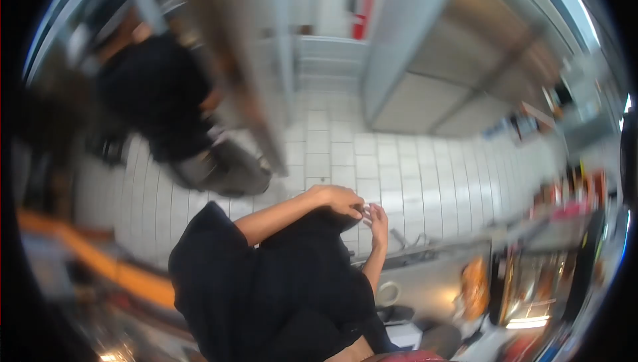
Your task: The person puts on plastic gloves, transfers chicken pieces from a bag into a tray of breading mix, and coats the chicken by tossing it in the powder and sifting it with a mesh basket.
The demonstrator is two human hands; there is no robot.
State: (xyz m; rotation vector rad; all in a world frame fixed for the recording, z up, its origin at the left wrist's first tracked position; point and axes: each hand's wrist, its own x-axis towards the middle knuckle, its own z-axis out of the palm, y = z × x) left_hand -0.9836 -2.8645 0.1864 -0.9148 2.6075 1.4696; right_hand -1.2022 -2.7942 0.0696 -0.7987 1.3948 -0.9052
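Head view. We note both bare hands in front of the torso, above the tiled floor (330, 147). The left hand (341, 200) reaches across from the left, palm down, fingers bent; the right hand (377, 221) stands close beside it, fingers raised, bent and partly spread. The fingertips nearly meet; contact we cannot confirm.

Between them we log a small dark patch (359, 209), just under the left fingertips and left of the right ones. We cannot tell whether it is a held object or dark clothing behind, so its long axis is unreadable. Both hands are about equally near it. State of grip: left fingers drawn in, right ones looser; whether either holds anything, we cannot tell.

The bench (435, 275) lies on the right, so the right arm is nearer. On it, a pale round item (389, 293) sits just beside the right forearm; an orange packet (474, 289) is farther right, its long axis running away from the body. Well apart, at far left, we record a person in a dark top (156, 89), blurred.
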